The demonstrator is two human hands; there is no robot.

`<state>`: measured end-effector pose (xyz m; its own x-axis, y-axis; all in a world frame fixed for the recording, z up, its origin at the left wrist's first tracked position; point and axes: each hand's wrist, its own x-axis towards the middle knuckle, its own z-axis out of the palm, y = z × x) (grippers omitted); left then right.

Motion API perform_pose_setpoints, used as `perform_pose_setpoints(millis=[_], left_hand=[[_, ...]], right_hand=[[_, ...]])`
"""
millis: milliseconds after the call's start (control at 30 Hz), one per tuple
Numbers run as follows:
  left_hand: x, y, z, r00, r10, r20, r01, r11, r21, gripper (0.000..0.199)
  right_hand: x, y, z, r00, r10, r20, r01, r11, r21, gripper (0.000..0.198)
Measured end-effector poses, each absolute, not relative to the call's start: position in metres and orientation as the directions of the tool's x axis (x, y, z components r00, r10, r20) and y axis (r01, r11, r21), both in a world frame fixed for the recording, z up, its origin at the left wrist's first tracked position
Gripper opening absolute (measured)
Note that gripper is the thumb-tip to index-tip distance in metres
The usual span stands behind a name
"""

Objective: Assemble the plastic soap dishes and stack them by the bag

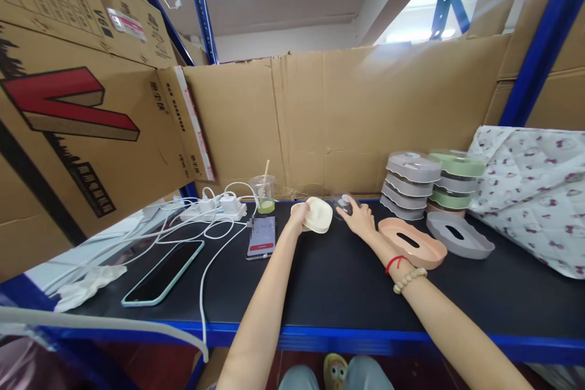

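A cream-coloured shallow plastic dish point(319, 216) is tilted up in my left hand point(299, 217), which grips it by its left edge. To the right, my right hand point(360, 219) has its fingers on a clear plastic lid point(340, 200) near the cardboard wall; part of that lid is hidden behind the fingers. A peach wavy-edged tray point(427, 246) with a slot in its middle lies beside my right forearm. Beyond it rests a similar grey tray point(475, 246). Clear-lidded grey containers point(406, 187) and green ones point(457, 166) stand stacked behind these trays.
On the black table point(329, 292) lie a lit phone point(262, 236) and a dark-screened phone point(164, 273). A plastic cup point(265, 195) with a straw stands near a power strip point(214, 210) and tangled white cables. A large carton point(91, 109) leans in from the left; patterned fabric point(534, 195) is at right.
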<state>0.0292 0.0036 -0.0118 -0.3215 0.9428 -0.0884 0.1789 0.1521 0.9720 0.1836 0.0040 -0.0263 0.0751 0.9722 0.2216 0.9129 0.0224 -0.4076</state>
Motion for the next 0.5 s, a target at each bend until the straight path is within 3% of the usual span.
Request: perform_pose_setpoints(millis=[133, 300, 500], left_hand=[[0.03, 0.005, -0.008, -0.427, 0.904, -0.033, 0.103, 0.085, 0.991, 0.013], [0.022, 0.0, 0.0, -0.585, 0.811, -0.001, 0.01, 0.009, 1.0, 0.012], [0.027, -0.004, 0.007, -0.573, 0.816, -0.083, -0.132, 0.008, 0.991, 0.011]], right_hand=[[0.189, 0.001, -0.021, 0.122, 0.94, 0.317, 0.899, 0.03, -0.436, 0.055], [0.191, -0.004, -0.021, 0.164, 0.958, 0.237, 0.928, -0.068, -0.366, 0.05], [0.199, -0.016, 0.001, 0.129, 0.965, 0.227, 0.96, -0.064, -0.274, 0.048]])
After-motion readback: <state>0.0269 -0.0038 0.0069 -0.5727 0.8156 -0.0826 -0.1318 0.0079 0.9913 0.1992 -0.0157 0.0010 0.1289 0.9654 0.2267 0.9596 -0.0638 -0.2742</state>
